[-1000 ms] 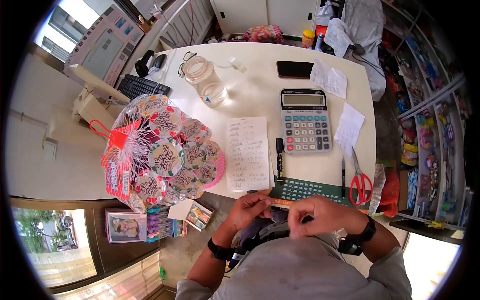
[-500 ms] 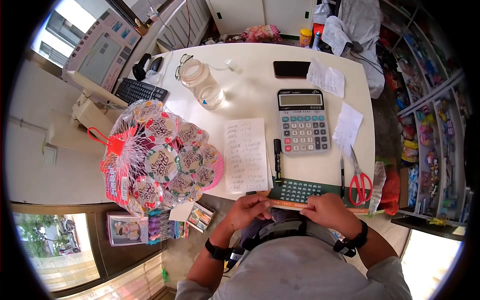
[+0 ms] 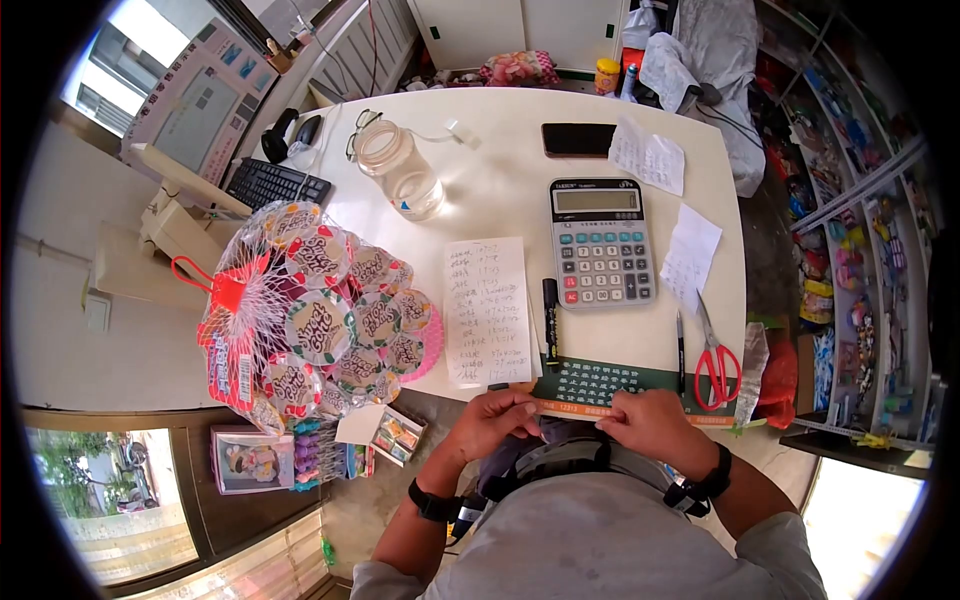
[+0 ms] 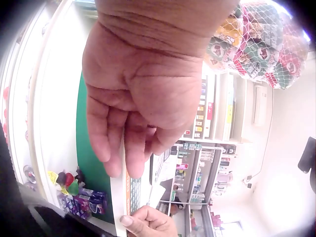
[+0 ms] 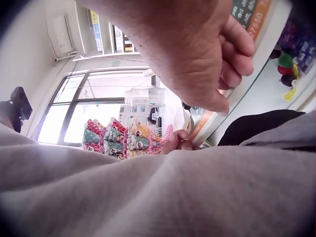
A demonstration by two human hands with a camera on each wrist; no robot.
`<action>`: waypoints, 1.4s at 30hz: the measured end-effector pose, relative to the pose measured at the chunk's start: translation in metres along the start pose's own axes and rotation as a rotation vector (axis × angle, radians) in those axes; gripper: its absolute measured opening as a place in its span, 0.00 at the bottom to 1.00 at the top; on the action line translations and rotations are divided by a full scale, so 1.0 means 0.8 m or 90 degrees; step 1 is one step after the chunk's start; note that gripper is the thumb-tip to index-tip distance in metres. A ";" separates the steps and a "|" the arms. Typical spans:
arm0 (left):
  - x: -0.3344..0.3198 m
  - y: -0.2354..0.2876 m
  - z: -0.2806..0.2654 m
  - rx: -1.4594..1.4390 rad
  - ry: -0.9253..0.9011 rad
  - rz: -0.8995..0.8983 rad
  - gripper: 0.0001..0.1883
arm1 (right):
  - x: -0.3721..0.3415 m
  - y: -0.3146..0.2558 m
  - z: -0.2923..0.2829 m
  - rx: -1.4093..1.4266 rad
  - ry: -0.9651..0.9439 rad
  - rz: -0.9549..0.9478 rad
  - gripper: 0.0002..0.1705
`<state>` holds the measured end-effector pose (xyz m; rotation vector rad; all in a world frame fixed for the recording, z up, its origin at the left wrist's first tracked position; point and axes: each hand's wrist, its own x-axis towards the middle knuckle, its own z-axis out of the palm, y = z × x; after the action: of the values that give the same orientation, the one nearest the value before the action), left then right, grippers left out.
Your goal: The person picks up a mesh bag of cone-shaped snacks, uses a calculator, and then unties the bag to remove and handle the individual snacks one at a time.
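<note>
My left hand (image 3: 497, 422) rests at the near edge of the white desk (image 3: 490, 160), fingers loosely bent and holding nothing. In the left wrist view its fingers (image 4: 134, 158) reach down over the desk edge. To the right, my right hand (image 3: 650, 425) rests on the same edge, loosely curled over a green and orange printed sheet (image 3: 610, 380). A handwritten list (image 3: 487, 310) lies just beyond the left hand, with a black marker (image 3: 551, 325) beside it. Past the right hand are red-handled scissors (image 3: 714, 375) and a pen (image 3: 680, 355).
A large net bag of lidded cups (image 3: 320, 325) stands at the desk's left. A clear jar (image 3: 408, 175), keyboard (image 3: 275, 185), calculator (image 3: 602, 245), phone (image 3: 578, 140) and two paper slips (image 3: 650, 160) lie farther back. Stocked shelves (image 3: 865, 270) line the right side.
My right hand was lifted and blurred near the left one; it came down to the right onto the desk edge. The left hand stays nearly still. The head view has shifted slightly.
</note>
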<state>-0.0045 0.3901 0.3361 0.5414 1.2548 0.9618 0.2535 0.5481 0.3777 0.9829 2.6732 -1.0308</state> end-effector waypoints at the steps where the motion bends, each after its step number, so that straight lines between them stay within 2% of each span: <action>1: 0.000 0.000 0.000 0.000 0.004 0.001 0.14 | 0.000 -0.002 -0.001 -0.003 -0.002 0.001 0.19; 9: 0.003 -0.009 -0.003 -0.028 -0.013 0.036 0.13 | 0.000 -0.001 0.000 0.001 -0.007 0.008 0.19; 12: 0.003 -0.004 -0.003 0.032 -0.013 0.046 0.13 | 0.000 -0.003 -0.002 -0.002 -0.013 0.010 0.19; 42: 0.002 0.007 -0.005 0.049 -0.033 0.005 0.14 | 0.003 0.002 -0.001 0.009 -0.007 0.008 0.20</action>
<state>-0.0100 0.3936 0.3382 0.6284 1.2477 0.9031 0.2528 0.5504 0.3766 0.9932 2.6514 -1.0502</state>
